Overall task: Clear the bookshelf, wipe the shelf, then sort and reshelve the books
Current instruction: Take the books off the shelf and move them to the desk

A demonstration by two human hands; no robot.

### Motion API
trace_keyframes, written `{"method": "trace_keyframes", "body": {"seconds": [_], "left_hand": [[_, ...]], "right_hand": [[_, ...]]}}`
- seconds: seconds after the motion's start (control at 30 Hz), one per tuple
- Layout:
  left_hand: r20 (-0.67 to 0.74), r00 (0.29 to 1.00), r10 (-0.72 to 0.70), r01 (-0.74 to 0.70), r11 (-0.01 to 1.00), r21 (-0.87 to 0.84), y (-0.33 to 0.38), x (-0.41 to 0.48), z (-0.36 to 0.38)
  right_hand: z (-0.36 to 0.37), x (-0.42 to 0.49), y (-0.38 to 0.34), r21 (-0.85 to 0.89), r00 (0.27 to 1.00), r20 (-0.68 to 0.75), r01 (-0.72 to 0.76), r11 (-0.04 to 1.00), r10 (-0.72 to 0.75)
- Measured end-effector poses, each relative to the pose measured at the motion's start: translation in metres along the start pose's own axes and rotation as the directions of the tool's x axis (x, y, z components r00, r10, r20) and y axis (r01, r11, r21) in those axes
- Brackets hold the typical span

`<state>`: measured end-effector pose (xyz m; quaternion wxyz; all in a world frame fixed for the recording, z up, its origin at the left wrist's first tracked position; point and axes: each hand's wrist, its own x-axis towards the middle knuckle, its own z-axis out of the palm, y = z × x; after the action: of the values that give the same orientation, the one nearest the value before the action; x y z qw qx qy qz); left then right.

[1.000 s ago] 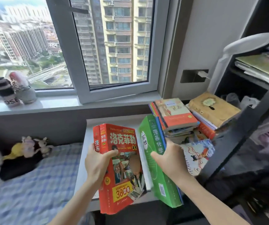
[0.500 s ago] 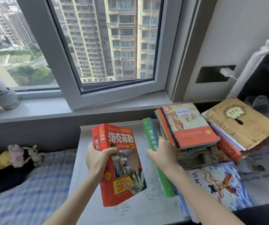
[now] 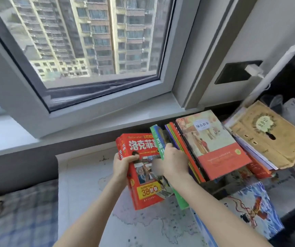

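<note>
My left hand (image 3: 122, 164) grips a thick red book (image 3: 143, 191) by its spine edge and holds it tilted over the white table (image 3: 82, 193). My right hand (image 3: 172, 162) holds a green book (image 3: 156, 134) on its edge, pressed between the red book and a leaning pile topped by an orange-covered book (image 3: 212, 145). Further right lies a stack topped by a worn tan book (image 3: 268, 134). A blue picture book (image 3: 253, 209) lies flat at the table's near right.
A grey window sill (image 3: 72, 125) and an open window frame run behind the table. A checked bed cover (image 3: 18, 214) lies to the left. On the wall at right is a dark socket plate (image 3: 232, 73) with a white plug. Dark shelving stands at the far right.
Both hands have carried the red and green books away from me toward the window wall. The green book now stands against the leaning pile, and the red book has closed up against it.
</note>
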<state>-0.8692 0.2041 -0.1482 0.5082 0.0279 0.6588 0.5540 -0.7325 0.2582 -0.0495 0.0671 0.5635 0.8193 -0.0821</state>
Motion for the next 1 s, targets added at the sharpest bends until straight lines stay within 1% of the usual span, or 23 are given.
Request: {"method": "trace_keyframes", "body": {"seconds": [0.07, 0.13, 0.2, 0.23, 0.27, 0.3, 0.33, 0.37, 0.4, 0.43, 0.47, 0.5, 0.53, 0.57, 0.63, 0.7, 0.83, 0.93, 1.0], "left_hand": [[0.051, 0.994, -0.099, 0.102, 0.993, -0.060, -0.005, 0.022, 0.004], [0.101, 0.973, -0.207, 0.217, 0.971, -0.097, -0.010, 0.039, 0.004], [0.160, 0.945, -0.286, 0.301, 0.950, -0.082, -0.013, 0.050, 0.000], [0.171, 0.938, -0.303, 0.314, 0.949, -0.041, -0.015, 0.054, -0.002], [0.159, 0.942, -0.297, 0.298, 0.954, 0.019, -0.015, 0.058, -0.005], [0.126, 0.957, -0.262, 0.247, 0.961, 0.121, -0.013, 0.060, -0.008], [0.093, 0.976, -0.199, 0.168, 0.948, 0.269, -0.011, 0.063, -0.012], [0.075, 0.988, -0.136, 0.089, 0.892, 0.443, -0.006, 0.063, -0.018], [0.073, 0.994, -0.086, 0.025, 0.800, 0.600, -0.002, 0.063, -0.023], [0.071, 0.997, -0.040, -0.022, 0.708, 0.706, 0.003, 0.060, -0.028], [0.068, 0.998, 0.011, -0.058, 0.648, 0.760, 0.007, 0.058, -0.033], [0.064, 0.996, 0.058, -0.086, 0.623, 0.777, 0.010, 0.056, -0.038], [0.064, 0.994, 0.093, -0.108, 0.620, 0.777, 0.013, 0.054, -0.043], [0.067, 0.991, 0.116, -0.126, 0.639, 0.759, 0.015, 0.053, -0.047], [0.091, 0.986, 0.136, -0.159, 0.662, 0.733, 0.020, 0.052, -0.055], [0.104, 0.981, 0.163, -0.186, 0.650, 0.736, 0.026, 0.048, -0.064], [0.114, 0.969, 0.219, -0.228, 0.622, 0.749, 0.031, 0.037, -0.078], [0.140, 0.954, 0.264, -0.275, 0.593, 0.756, 0.033, 0.022, -0.080], [0.179, 0.935, 0.305, -0.328, 0.558, 0.762, 0.035, 0.007, -0.074]], "right_hand": [[0.008, 0.012, -0.006, -0.033, 0.999, -0.014, -0.033, 0.999, 0.033], [0.020, 0.024, -0.014, -0.103, 0.999, -0.005, -0.048, 0.994, 0.047], [0.033, 0.036, -0.024, -0.180, 0.999, 0.011, -0.043, 0.983, 0.046], [0.039, 0.041, -0.030, -0.211, 0.999, 0.017, -0.035, 0.977, 0.039], [0.044, 0.045, -0.036, -0.246, 0.999, 0.025, -0.028, 0.969, 0.035], [0.049, 0.049, -0.043, -0.285, 0.999, 0.038, -0.025, 0.958, 0.038], [0.054, 0.052, -0.050, -0.316, 0.997, 0.053, -0.029, 0.948, 0.048], [0.058, 0.054, -0.056, -0.341, 0.996, 0.064, -0.041, 0.939, 0.066], [0.063, 0.056, -0.063, -0.364, 0.994, 0.067, -0.056, 0.930, 0.087], [0.068, 0.058, -0.070, -0.384, 0.991, 0.076, -0.069, 0.921, 0.106], [0.073, 0.059, -0.077, -0.405, 0.989, 0.094, -0.066, 0.912, 0.113], [0.079, 0.060, -0.083, -0.429, 0.988, 0.110, -0.054, 0.902, 0.111], [0.086, 0.059, -0.089, -0.455, 0.985, 0.129, -0.041, 0.889, 0.111], [0.092, 0.059, -0.093, -0.476, 0.983, 0.147, -0.024, 0.879, 0.106], [0.100, 0.056, -0.098, -0.486, 0.981, 0.179, 0.024, 0.874, 0.073], [0.094, 0.049, -0.095, -0.434, 0.981, 0.192, 0.055, 0.899, 0.032], [0.065, 0.026, -0.067, -0.119, 0.986, 0.163, 0.051, 0.992, -0.031], [0.044, -0.003, -0.044, 0.055, 0.989, 0.146, 0.007, 0.998, -0.015], [0.030, -0.026, -0.027, 0.204, 0.987, 0.161, -0.046, 0.978, 0.012]]}}
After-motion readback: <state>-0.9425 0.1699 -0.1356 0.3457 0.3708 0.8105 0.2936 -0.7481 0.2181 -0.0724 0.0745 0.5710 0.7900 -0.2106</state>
